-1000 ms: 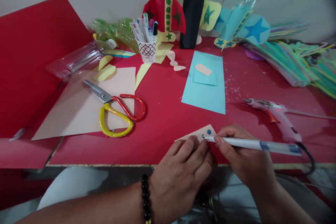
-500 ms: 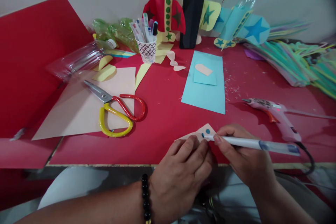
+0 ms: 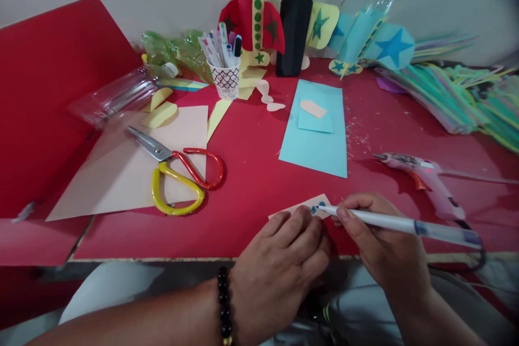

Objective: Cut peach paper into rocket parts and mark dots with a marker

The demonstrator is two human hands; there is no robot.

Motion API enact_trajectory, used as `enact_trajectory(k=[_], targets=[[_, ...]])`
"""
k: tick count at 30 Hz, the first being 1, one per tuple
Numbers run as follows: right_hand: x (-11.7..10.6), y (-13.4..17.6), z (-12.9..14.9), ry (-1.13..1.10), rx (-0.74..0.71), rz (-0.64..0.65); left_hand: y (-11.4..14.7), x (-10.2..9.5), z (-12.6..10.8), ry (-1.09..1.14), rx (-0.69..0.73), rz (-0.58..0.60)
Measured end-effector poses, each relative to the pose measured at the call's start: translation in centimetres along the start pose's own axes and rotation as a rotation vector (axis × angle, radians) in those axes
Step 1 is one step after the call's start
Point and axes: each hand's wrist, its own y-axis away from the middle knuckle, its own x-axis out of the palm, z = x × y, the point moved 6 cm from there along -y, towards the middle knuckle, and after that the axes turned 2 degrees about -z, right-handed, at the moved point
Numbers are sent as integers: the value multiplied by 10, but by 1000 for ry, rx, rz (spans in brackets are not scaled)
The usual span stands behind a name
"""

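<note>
Card piece: small beige paper cutout (image 3: 302, 206) lying flat at the near edge of the desk (image 3: 251, 173), mostly hidden under the fingers; blue dots show near its far corner.
Marker: long white pen with a blue tip (image 3: 389, 221), tip touching the cutout beside the dots, barrel pointing off to the right.
Right hand: right hand (image 3: 379, 248) closed around the marker in a writing grip.
Left hand: left hand (image 3: 279, 270) pressed flat on the cutout, fingers together, holding nothing; black bead bracelet (image 3: 224, 305) on the wrist.
Change: a second ago one full dot and a partial mark showed; now the blue marks sit closer to the tip and the marker lies lower, so the dotting appears to be advancing along the card.
Desk cover: matte red sheet, smooth, with white crumbs near the blue paper.
Blue paper: light blue rectangle (image 3: 314, 146) beyond the hands, carrying a smaller blue piece and a beige rounded tab (image 3: 313, 108).
Glue gun: pink glue gun (image 3: 421, 178) lying on its side to the right, cord trailing off.
Scissors: steel blades, red and yellow loops (image 3: 178, 173), resting on a large beige sheet (image 3: 121, 173).
Cup: patterned paper cup (image 3: 225, 80) full of markers, farther back.
Bottles: clear plastic bottle (image 3: 117, 97) on its side; upright bottle rockets (image 3: 259, 21) with paper fins and stars along the wall.
</note>
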Motion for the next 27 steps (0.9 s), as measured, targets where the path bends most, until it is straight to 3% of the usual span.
enact_trajectory(k=[14,27], targets=[[8,-1,-1,34,-35,119,-1,-1,-1,-26,28,47],[6,-2,1,60,-35,84,-3,-1,-3,-17,43,50]])
